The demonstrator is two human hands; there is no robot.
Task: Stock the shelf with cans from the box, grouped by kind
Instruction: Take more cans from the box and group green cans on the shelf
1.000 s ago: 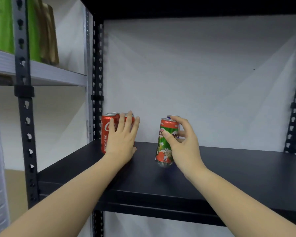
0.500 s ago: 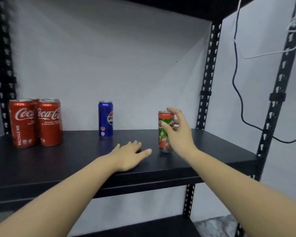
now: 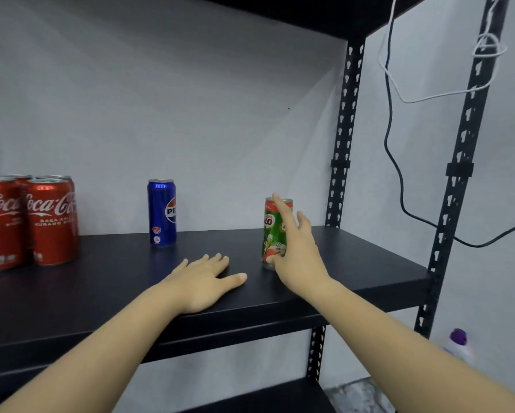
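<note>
Head view: your right hand (image 3: 295, 251), fingers spread, rests beside the upright Milo can (image 3: 272, 234) at center right, so draw it back straight without tipping it, while your left hand (image 3: 204, 278) lies flat and empty on the shelf (image 3: 369, 263).

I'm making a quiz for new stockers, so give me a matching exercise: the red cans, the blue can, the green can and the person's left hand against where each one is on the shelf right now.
Things:
1. Coca-Cola cans
2. Pepsi can
3. Milo can
4. left hand

Places:
A. flat on the shelf, palm down, holding nothing
B. clustered at the far left
C. standing alone in the middle, near the back
D. furthest right, with the right hand against it, fingers spread

Pairs: 1-B, 2-C, 3-D, 4-A
</note>
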